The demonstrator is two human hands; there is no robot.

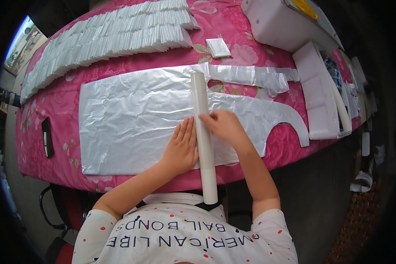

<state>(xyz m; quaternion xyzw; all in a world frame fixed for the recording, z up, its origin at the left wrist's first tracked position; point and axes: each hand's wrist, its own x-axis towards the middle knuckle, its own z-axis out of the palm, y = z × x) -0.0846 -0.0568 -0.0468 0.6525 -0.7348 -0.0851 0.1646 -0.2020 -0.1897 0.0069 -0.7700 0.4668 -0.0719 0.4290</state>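
A thin, shiny white plastic apron (132, 119) lies spread and wrinkled on the table, with curved cut-outs and strap-like strips at its right end. Across it, from its far edge to beyond the table's near edge, lies a long white tube (205, 163). My left hand (182, 146) rests flat on the apron, fingers outstretched and together, along the tube's left side. On the other side, my right hand (224, 126) has its fingers curled, with the fingertips against the tube; its palm side is hidden.
Rows of folded white plastic packets (114, 35) cover the far left of the pink flowered tablecloth (35, 145). One folded packet (218, 48) lies beyond the apron. A dark phone-like object (47, 137) is at the left. White foam boxes (314, 97) stand at the right.
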